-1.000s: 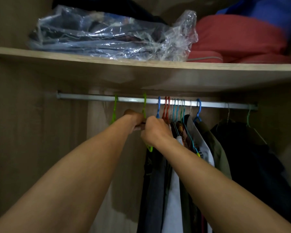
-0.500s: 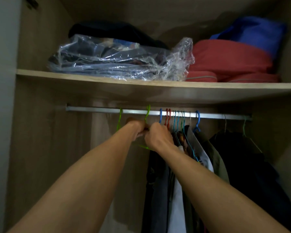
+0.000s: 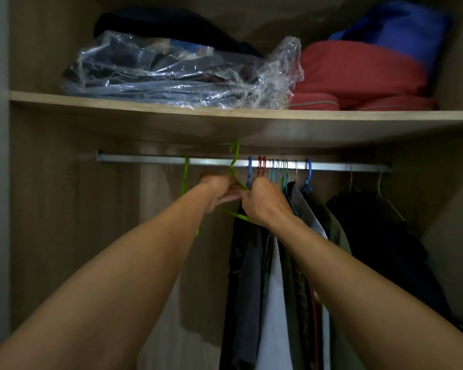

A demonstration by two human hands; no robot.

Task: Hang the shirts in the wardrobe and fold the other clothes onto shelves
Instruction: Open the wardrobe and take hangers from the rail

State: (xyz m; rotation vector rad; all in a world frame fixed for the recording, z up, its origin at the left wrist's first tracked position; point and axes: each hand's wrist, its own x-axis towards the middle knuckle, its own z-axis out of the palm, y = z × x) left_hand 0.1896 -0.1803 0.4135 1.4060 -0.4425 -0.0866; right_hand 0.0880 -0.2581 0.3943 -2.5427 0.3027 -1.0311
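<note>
1. Head view: both bare arms reach up into the wooden wardrobe. The left hand [image 3: 218, 189] and the right hand [image 3: 265, 201] meet just below the silver metal rail [image 3: 145, 158], and each has its fingers curled round the thin lime-green plastic hanger [image 3: 234, 156].
2. That hanger's hook rises above the rail, close under the pale wooden shelf [image 3: 145, 102]. Whether the hook touches the rail cannot be told.
3. A second green hanger [image 3: 185, 177] hangs empty to the left.
4. To the right of the hands hangs a row of dark shirts [image 3: 243, 276], with one white garment [image 3: 274, 289] among them, on blue, red and teal hangers.
5. On the shelf lie a clear plastic bag of clothes [image 3: 171, 73] and red folded bedding [image 3: 358, 73].
</note>
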